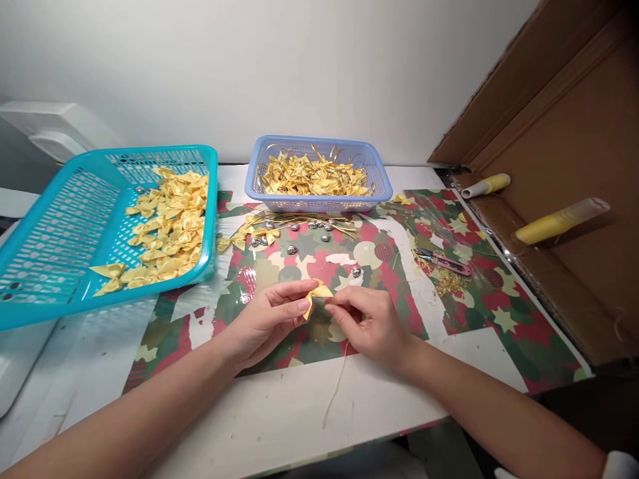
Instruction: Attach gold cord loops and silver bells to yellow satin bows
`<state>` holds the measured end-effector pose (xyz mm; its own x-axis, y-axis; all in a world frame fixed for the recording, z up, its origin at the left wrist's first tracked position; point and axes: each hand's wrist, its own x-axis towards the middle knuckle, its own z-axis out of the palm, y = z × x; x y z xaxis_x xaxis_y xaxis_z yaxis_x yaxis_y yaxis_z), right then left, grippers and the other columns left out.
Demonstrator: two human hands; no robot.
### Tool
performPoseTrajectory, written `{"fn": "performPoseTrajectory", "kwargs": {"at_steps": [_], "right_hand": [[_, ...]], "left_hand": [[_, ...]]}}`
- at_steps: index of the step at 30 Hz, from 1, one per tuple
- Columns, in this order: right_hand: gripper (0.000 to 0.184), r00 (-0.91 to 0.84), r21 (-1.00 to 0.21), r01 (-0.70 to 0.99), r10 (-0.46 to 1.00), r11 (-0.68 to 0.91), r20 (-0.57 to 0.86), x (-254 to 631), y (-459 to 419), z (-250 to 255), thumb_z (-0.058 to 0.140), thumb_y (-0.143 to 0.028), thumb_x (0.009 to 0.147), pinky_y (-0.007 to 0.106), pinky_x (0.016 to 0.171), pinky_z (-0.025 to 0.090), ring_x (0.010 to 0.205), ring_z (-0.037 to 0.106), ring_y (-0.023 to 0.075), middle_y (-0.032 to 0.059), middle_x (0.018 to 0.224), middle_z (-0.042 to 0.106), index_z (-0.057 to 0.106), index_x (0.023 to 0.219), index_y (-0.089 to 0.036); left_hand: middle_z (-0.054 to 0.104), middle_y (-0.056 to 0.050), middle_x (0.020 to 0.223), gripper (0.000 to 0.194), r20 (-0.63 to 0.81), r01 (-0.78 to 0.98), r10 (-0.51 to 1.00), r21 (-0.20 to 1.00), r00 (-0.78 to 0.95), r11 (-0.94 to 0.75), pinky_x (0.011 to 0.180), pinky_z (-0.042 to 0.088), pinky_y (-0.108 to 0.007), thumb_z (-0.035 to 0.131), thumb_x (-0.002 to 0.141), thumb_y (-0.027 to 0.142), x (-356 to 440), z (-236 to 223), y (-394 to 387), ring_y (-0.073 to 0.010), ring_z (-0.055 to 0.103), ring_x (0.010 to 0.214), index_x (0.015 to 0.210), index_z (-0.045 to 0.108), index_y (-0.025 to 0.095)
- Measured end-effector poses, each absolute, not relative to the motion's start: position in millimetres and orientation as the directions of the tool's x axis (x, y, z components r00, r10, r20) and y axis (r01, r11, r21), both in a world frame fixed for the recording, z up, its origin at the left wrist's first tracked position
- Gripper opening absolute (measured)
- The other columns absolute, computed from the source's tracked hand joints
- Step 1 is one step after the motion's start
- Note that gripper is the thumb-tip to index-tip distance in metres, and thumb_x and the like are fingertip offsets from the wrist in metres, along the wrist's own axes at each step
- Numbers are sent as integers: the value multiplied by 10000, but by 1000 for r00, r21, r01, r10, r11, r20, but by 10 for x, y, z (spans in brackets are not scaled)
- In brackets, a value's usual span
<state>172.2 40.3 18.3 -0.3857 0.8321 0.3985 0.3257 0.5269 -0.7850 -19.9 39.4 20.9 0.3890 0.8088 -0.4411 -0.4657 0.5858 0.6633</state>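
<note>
Between the thumb and fingers of my left hand (272, 316) is a yellow ribbon bow (315, 295), its loops partly covered by the fingertips. Just right of it, my right hand (372, 322) is closed in a pinch at the bow's edge. A thin yellow thread (337, 386) trails from under that hand toward the table's front edge; the pinched part is hidden. Beyond the hands lie several small silver bells (292, 250), one of them a silver bell (356, 271) near my right knuckles. Gold wire ties (304, 218) and a few loose bows (239, 238) lie farther back.
At left a turquoise basket (213, 199) holds many yellow bows. A blue-purple basket (319, 200) at the back holds bows with gold ties. Pink-handled thread snips (444, 261) lie at right beside yellow scraps (449, 282). Two yellow-wrapped tubes (559, 221) stick out from the cardboard (559, 120).
</note>
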Motion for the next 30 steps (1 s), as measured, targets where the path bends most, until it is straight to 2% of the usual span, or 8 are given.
{"fn": "performPoseTrajectory", "kwargs": {"at_steps": [9,16,20,25,30], "right_hand": [[181,-384,-767,323,817,555,429,1714,412,194,523,-144,881,234,498,379,506,454,96,-27,567,533,572,718,-206],[194,-379,-786,296,822,543,425,1706,414,184,516,-177,894,245,516,399,512,474,102,-19,589,580,570,711,-214],[209,-381,-822,251,833,511,402,1697,425,186,522,-206,897,242,507,392,495,455,95,-24,573,579,567,693,-213],[217,-390,-895,192,868,402,307,1691,437,172,531,-242,900,227,481,371,487,445,83,-31,579,569,566,688,-210],[200,-409,-926,97,862,366,298,1691,438,169,566,-185,877,212,485,369,508,473,77,-39,594,572,561,679,-207]], "left_hand": [[750,-10,842,305,-462,-441,800,670,383,598,715,502,-183,896,588,235,-173,195,387,-99,628,761,874,792,226],[748,-14,838,281,-453,-412,794,685,404,601,695,486,-204,889,597,249,-180,203,364,-105,611,732,860,794,223],[753,-29,826,260,-418,-422,783,672,461,608,755,512,-244,872,620,245,-174,225,361,-143,647,779,867,795,220],[754,-6,821,263,-405,-483,778,618,480,620,723,514,-150,872,620,219,-168,245,356,-86,642,736,872,798,209],[740,5,761,260,-409,-492,771,601,487,630,634,506,-107,860,638,214,-160,237,341,-60,623,655,890,798,198]]}}
